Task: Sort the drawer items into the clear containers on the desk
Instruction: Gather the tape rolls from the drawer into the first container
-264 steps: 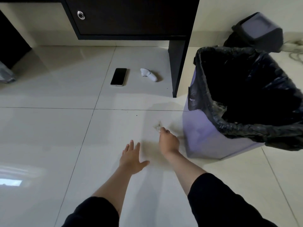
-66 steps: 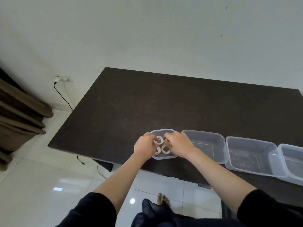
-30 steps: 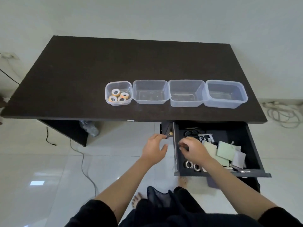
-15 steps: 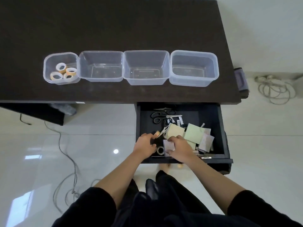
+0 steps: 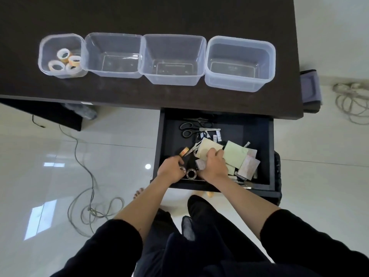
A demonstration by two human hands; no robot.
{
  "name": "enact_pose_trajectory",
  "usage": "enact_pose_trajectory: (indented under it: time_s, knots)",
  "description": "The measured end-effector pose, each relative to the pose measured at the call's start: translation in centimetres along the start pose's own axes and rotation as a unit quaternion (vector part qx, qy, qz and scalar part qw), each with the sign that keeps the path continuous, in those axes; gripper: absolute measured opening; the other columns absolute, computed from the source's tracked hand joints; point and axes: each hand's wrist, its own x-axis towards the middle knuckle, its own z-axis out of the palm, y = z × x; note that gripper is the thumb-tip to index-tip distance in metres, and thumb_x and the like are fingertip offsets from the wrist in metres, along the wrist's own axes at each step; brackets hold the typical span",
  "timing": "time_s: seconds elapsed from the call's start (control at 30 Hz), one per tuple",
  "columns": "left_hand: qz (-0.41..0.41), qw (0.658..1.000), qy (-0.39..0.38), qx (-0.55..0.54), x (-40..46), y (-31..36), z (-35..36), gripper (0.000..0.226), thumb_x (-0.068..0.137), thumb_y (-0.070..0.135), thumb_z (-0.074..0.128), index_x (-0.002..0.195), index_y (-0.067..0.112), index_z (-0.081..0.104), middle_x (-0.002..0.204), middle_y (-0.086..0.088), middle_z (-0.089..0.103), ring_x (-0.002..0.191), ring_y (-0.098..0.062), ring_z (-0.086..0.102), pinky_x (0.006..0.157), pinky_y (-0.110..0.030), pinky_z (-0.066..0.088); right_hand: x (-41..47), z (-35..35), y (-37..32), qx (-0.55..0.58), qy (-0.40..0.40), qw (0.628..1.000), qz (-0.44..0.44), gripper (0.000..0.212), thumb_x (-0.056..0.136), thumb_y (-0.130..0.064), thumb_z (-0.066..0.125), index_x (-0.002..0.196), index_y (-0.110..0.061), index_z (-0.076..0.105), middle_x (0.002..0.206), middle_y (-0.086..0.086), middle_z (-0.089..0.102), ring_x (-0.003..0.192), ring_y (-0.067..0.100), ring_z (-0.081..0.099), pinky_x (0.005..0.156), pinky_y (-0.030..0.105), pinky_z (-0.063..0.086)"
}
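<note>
The open dark drawer under the desk holds black scissors, green and pink paper pads, small clips and tape rolls. My left hand is curled around a tape roll at the drawer's front left, beside another roll. My right hand presses on a cream pad and a small pink pad; I cannot tell if it grips them. On the desk stand several clear containers: the small left one holds several tape rolls, the other three hold nothing.
The dark desk fills the top. A coiled cable lies on the glossy white floor at left, a rope bundle at right. A grey bin lid sits past the desk's right edge. My legs are below the drawer.
Both hands went from the tape container on the desk down into the open drawer. In the last half second the left hand closed around a tape roll and the right moved onto the pads.
</note>
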Motion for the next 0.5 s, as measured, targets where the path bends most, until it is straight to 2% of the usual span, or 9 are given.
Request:
enact_pose_trajectory:
  time_s: [0.13, 0.23, 0.37, 0.43, 0.5]
  knots:
    - [-0.001, 1.0, -0.01, -0.013, 0.0, -0.2, 0.2, 0.025, 0.081, 0.014, 0.065, 0.105, 0.019, 0.06, 0.104, -0.002, 0.064, 0.094, -0.019, 0.062, 0.085, -0.035, 0.054, -0.2, -0.9, 1.2, 0.008, 0.015, 1.0, -0.021, 0.07, 0.062, -0.032, 0.082, 0.112, -0.013, 0.036, 0.116, 0.007, 0.033, 0.098, 0.028, 0.047, 0.07, 0.035, 0.046]
    - [0.009, 0.999, 0.018, -0.035, -0.1, -0.2, 0.2, 0.026, 0.082, 0.012, 0.066, 0.104, 0.018, 0.054, 0.103, -0.004, 0.061, 0.091, -0.018, 0.06, 0.083, -0.035, 0.054, -0.1, -1.1, 1.6, -0.015, 0.02, 0.999, -0.045, 0.069, 0.063, -0.033, 0.081, 0.115, -0.015, 0.039, 0.117, 0.006, 0.035, 0.101, 0.025, 0.045, 0.075, 0.035, 0.046]
    - [0.013, 0.995, 0.064, -0.077, -0.4, 0.0, 0.0, 0.05, 0.082, 0.01, 0.067, 0.122, 0.02, 0.04, 0.116, -0.005, 0.044, 0.093, -0.021, 0.058, 0.087, -0.039, 0.053, 0.2, -0.9, 1.6, -0.061, 0.021, 0.989, -0.134, 0.064, 0.067, -0.028, 0.079, 0.121, -0.021, 0.046, 0.115, 0.006, 0.039, 0.106, 0.027, 0.045, 0.083, 0.038, 0.045]
    - [0.014, 0.996, 0.041, -0.075, -0.2, 0.1, -0.2, 0.067, 0.081, 0.009, 0.067, 0.134, 0.028, 0.03, 0.115, -0.002, 0.037, 0.092, -0.025, 0.059, 0.087, -0.04, 0.053, 0.3, -0.6, 1.2, -0.084, 0.016, 0.979, -0.186, 0.062, 0.069, -0.022, 0.076, 0.125, -0.024, 0.05, 0.111, 0.006, 0.04, 0.103, 0.027, 0.046, 0.081, 0.037, 0.043]
    - [0.011, 0.998, 0.002, -0.061, 0.3, 0.1, -0.3, 0.072, 0.081, 0.01, 0.067, 0.138, 0.033, 0.028, 0.116, -0.005, 0.039, 0.091, -0.026, 0.06, 0.087, -0.04, 0.053, 0.5, -0.5, 0.7, -0.099, 0.007, 0.974, -0.203, 0.064, 0.07, -0.019, 0.072, 0.13, -0.027, 0.05, 0.109, 0.006, 0.04, 0.102, 0.026, 0.045, 0.082, 0.035, 0.04]
